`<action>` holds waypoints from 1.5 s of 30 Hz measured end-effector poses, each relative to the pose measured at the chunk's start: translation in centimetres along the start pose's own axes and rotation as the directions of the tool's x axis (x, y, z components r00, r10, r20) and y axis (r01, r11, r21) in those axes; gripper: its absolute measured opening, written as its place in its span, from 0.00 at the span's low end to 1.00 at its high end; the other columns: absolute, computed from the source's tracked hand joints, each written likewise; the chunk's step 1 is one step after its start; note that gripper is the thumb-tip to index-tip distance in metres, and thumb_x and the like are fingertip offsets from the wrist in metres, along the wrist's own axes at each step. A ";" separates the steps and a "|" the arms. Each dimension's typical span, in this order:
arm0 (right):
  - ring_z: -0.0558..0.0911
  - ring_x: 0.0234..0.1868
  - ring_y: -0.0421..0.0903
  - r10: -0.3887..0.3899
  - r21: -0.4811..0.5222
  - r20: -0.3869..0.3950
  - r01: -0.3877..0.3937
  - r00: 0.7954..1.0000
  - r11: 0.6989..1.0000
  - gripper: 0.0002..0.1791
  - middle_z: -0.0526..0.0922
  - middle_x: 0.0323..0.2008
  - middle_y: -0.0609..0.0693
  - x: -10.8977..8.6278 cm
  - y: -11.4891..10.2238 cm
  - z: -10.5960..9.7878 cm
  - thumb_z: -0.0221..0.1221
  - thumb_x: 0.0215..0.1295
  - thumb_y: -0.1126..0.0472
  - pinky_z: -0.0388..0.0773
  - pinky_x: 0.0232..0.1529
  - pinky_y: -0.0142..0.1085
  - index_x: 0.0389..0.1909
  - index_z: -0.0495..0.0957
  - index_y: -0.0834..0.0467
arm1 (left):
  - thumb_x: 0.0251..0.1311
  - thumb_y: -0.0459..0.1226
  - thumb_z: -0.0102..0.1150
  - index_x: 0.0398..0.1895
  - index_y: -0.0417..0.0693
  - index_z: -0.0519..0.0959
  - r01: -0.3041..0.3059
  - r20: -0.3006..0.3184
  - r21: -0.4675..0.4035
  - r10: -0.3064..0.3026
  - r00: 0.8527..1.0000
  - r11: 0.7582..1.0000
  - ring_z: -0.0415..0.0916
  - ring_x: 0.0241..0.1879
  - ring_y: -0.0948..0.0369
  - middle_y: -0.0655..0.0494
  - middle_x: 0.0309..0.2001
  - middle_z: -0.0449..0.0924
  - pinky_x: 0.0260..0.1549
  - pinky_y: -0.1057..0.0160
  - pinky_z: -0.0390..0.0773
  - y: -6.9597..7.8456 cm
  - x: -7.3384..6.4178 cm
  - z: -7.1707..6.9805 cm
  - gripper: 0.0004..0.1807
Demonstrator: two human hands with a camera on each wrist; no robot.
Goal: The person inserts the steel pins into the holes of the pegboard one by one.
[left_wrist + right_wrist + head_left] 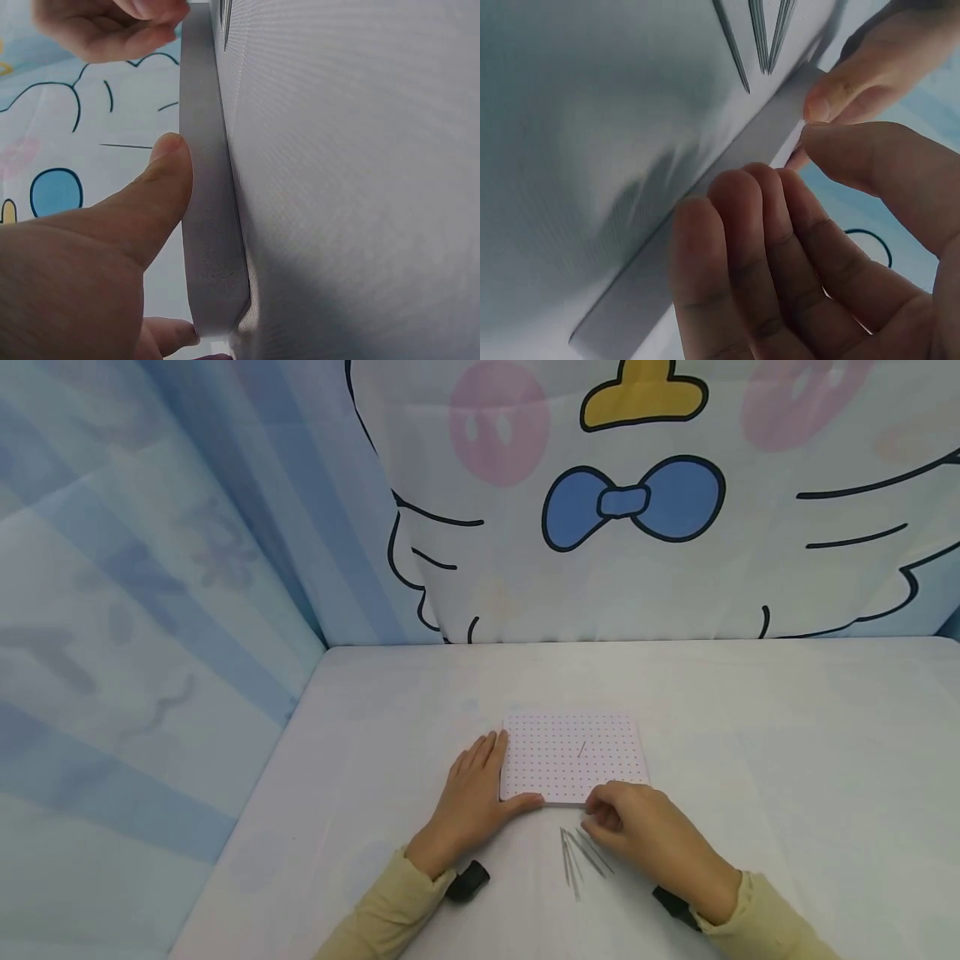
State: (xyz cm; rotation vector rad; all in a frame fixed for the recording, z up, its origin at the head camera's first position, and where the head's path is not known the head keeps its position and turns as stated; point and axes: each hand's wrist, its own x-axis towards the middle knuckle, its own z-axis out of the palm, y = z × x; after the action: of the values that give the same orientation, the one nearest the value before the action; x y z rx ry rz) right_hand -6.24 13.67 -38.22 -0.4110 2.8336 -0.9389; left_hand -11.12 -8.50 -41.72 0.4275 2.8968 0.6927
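A pale pink-white board (570,760) with a grid of small dots lies on the table, and a thin metal pin (582,749) stands tilted on it. My left hand (476,797) rests against the board's near left corner, fingers straight along the left side. Its thumb (171,161) presses the near edge. My right hand (641,827) hovers by the near right part of that edge, fingers loosely bent. In the right wrist view, a gap shows between its thumb (855,154) and fingers (739,217), with nothing visible between them. Several thin metal pins (588,853) lie just left of it.
The white cloth-covered table (787,760) extends around the board. A hanging cloth with cartoon prints (637,577) stands behind the table, and a blue-and-white curtain (150,652) hangs along the left. Black wrist devices (468,882) sit under both forearms.
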 end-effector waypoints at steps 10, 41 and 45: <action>0.72 0.21 0.34 -0.003 -0.030 0.044 0.004 0.999 1.000 0.09 0.77 0.18 0.39 -0.1 -0.2 1.0 0.67 0.56 0.68 0.72 0.24 0.28 0.21 0.81 0.54 | 0.56 0.63 0.63 0.79 0.42 0.51 -0.001 -0.002 -0.005 0.001 1.000 1.000 0.47 0.78 0.47 0.44 0.78 0.51 0.75 0.45 0.48 0.1 0.0 -0.1 0.57; 0.64 0.15 0.39 -0.155 -0.392 0.009 0.146 0.988 0.908 0.13 0.68 0.15 0.44 0.1 -0.3 2.5 0.63 0.50 0.68 0.63 0.16 0.33 0.16 0.69 0.55 | 0.56 0.63 0.63 0.78 0.40 0.51 -0.010 0.000 -0.001 0.010 1.000 1.000 0.47 0.78 0.47 0.44 0.78 0.51 0.74 0.44 0.48 0.1 0.0 -0.1 0.57; 0.64 0.17 0.36 -0.175 -0.352 0.009 0.167 0.985 0.921 0.14 0.67 0.16 0.41 0.1 -0.2 2.1 0.64 0.50 0.67 0.62 0.17 0.31 0.16 0.69 0.52 | 0.56 0.63 0.63 0.78 0.40 0.51 -0.014 -0.005 0.002 0.014 1.000 1.000 0.47 0.77 0.47 0.43 0.78 0.51 0.74 0.44 0.49 0.1 0.0 -0.1 0.57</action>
State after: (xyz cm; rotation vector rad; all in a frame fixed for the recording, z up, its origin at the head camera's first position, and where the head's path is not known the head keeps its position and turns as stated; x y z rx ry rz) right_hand -5.87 12.33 -39.79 -0.7004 3.0270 -0.4533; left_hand -11.14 -8.50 -41.57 0.4468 2.9019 0.6939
